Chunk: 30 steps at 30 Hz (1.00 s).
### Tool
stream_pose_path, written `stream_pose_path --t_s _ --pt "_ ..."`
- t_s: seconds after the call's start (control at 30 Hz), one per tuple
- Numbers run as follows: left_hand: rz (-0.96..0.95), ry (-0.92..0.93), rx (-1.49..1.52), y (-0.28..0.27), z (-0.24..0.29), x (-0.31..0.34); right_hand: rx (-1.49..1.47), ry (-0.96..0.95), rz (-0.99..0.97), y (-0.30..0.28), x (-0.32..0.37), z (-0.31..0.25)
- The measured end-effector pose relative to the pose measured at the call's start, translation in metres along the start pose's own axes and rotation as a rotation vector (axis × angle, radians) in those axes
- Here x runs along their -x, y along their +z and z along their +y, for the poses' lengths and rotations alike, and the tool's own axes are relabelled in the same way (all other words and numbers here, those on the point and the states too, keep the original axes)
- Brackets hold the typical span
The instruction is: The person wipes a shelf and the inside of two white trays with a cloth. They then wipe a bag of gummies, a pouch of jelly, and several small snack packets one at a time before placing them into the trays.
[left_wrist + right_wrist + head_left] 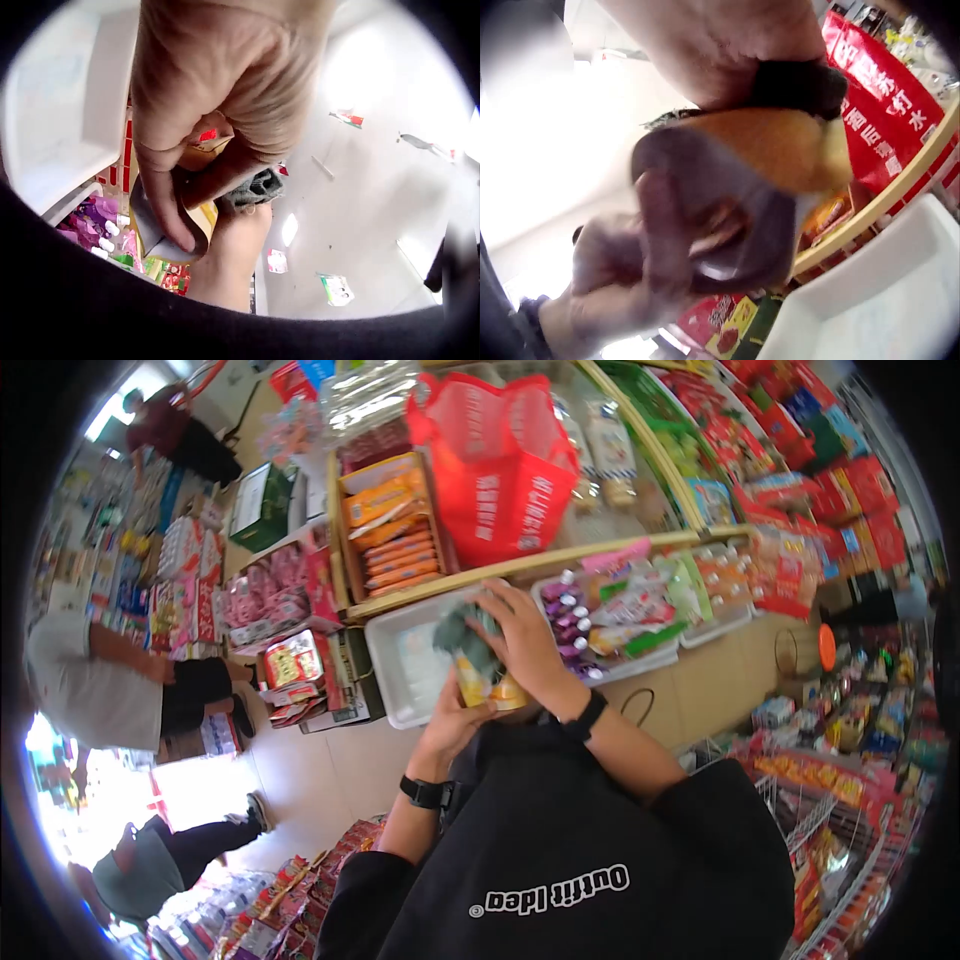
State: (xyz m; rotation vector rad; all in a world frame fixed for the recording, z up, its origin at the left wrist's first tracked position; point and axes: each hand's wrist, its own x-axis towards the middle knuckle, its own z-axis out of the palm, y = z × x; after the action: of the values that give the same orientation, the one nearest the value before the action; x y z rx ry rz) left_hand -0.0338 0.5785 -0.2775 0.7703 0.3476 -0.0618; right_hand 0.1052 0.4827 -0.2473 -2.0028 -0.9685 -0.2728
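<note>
In the head view my left hand [452, 726] grips a yellow package [469, 682] low down, over the near edge of a white plastic tray [385, 685]. Its smooth grey base [705, 169] faces the right wrist camera, where fingers of the left hand [619, 274] lie against it. My right hand [530, 648] holds a crumpled dark grey-green cloth [462, 634] at the package's upper part. The left wrist view shows the cloth [253, 189] beyond the left thumb and fingers. Inside the tray lies something pale and flat.
A wooden-edged display [420, 598] behind the tray holds orange packets [400, 550] and a red bag [490, 470]. Right of the tray stands a bin of purple-capped pouches [570, 620]. Other people stand at left; a wire rack [815, 825] is at lower right.
</note>
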Motion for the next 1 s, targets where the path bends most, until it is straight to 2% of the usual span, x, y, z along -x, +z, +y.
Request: stream_pose_path --t_s 0.07,0.13,0.17,0.2,0.27,0.33,0.37,0.4,0.43,0.47,0.53,0.57,0.63,0.67,0.73,0.77,0.8,0.87,0.93,1.0 --pt "0.023 -0.033 -0.052 -0.005 -0.004 0.003 -0.124 0.116 0.055 -0.02 -0.01 0.025" --pt "0.033 -0.022 0.017 -0.001 0.012 0.008 -0.209 0.466 0.031 -0.049 -0.013 0.055" --pt "0.062 0.005 -0.017 -0.011 0.005 0.009 -0.178 0.401 0.083 -0.049 -0.01 0.06" --pt "0.051 -0.002 -0.019 -0.011 0.011 0.007 -0.243 0.501 0.021 -0.06 -0.009 0.064" --pt "0.065 -0.012 0.165 -0.004 0.027 0.007 -0.432 0.56 -0.105 -0.075 0.001 0.081" --pt "0.026 0.075 0.124 0.004 0.037 0.001 -0.457 0.598 -0.163 -0.093 0.012 0.054" --pt "0.086 0.048 0.111 0.006 0.028 0.002 -0.619 0.673 -0.24 -0.09 0.014 0.064" --pt "0.139 0.053 0.085 0.008 0.025 -0.004 -0.715 0.763 -0.332 -0.104 0.012 0.043" --pt "0.151 0.052 -0.086 0.014 0.018 -0.011 -0.644 0.557 -0.4 -0.092 0.029 0.049" --pt "0.159 0.013 -0.099 0.02 0.021 -0.009 -0.748 0.683 -0.443 -0.101 0.022 0.039" --pt "0.035 0.001 -0.229 0.02 0.013 -0.027 -0.776 0.564 -0.298 -0.1 0.028 0.034" --pt "0.035 0.001 -0.229 0.019 0.011 -0.029 -0.777 0.564 -0.298 -0.101 0.029 0.033" --pt "0.139 0.019 -0.5 0.028 0.012 -0.041 -0.805 0.585 -0.257 -0.106 0.027 0.039" --pt "0.139 0.025 -0.503 0.035 0.012 -0.045 -0.806 0.579 -0.256 -0.108 0.027 0.039" --pt "0.179 0.23 -0.641 0.056 0.016 -0.05 -0.746 0.568 -0.142 -0.111 0.026 0.037" --pt "0.081 0.197 -0.571 0.059 0.016 -0.054 -0.712 0.548 -0.1 -0.109 0.028 0.039" --pt "0.079 0.194 -0.575 0.065 0.013 -0.054 -0.715 0.551 -0.096 -0.109 0.028 0.037" --pt "-0.124 0.261 -0.234 0.081 0.006 -0.054 -0.844 0.542 -0.122 -0.109 0.024 0.031" --pt "-0.151 0.252 -0.315 0.068 -0.003 -0.056 -0.773 0.418 -0.231 -0.112 0.022 0.023" --pt "-0.247 0.043 -0.12 0.058 -0.005 -0.057 -0.884 0.465 -0.301 -0.107 0.021 0.017"
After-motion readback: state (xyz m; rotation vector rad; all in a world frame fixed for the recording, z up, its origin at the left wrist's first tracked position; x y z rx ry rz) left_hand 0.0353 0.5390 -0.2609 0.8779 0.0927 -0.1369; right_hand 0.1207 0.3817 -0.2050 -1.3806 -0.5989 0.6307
